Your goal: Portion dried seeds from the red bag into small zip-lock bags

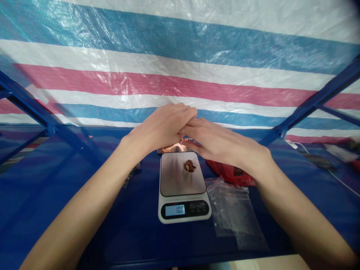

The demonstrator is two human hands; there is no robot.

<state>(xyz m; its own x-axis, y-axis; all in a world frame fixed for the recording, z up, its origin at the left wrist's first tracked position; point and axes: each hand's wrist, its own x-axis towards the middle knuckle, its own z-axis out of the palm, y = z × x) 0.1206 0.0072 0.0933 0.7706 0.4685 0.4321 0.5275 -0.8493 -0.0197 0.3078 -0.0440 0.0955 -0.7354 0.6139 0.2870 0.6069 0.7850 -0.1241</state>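
My left hand and my right hand meet and touch over the far end of a white kitchen scale. The left fingers lie over the right fingertips; the right thumb stands apart below. I see nothing held in either hand, though the palms are hidden. On the scale's steel plate, right of its middle, rests a small round cup of brown nuts or seeds. The lit display reads 10.0. Partly covered by my hands, a flat panel with a glowing orange picture lies behind the scale.
Clear zip bags lie right of the scale, beside a red packet partly behind my right wrist. A crumpled clear wrapper is near my left forearm. Blue metal bars flank the blue table; a striped sheet hangs behind.
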